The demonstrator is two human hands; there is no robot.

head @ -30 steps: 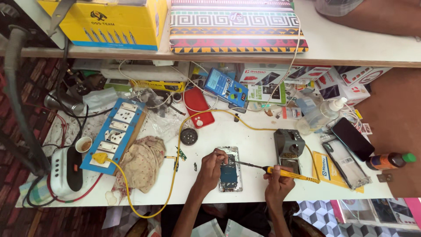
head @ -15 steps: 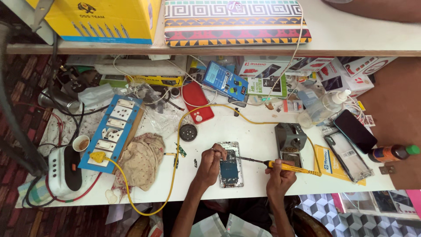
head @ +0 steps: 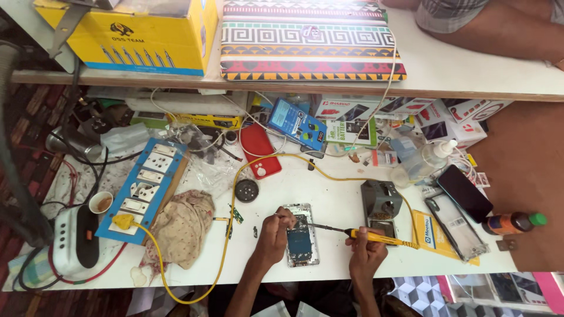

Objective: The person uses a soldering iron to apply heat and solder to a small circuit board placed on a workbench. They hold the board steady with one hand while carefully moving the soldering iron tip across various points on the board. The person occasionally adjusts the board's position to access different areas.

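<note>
Meanwhile little has shifted since a moment ago: the right hand keeps its grip pinched on the yellow soldering iron, tip at the opened phone at lower centre of the table. The left hand still pins the phone's top edge, fingers pressed together, so the work goes on at the same spot.

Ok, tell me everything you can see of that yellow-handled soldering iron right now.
The soldering iron has a yellow handle with a dark grip section and a thin metal shaft. It lies nearly level, tip pointing left onto the opened phone. The right hand grips the handle; the left hand rests at the phone's left edge. Its yellow cord runs from the handle's rear, past the grey stand, looping across the white table.
</note>
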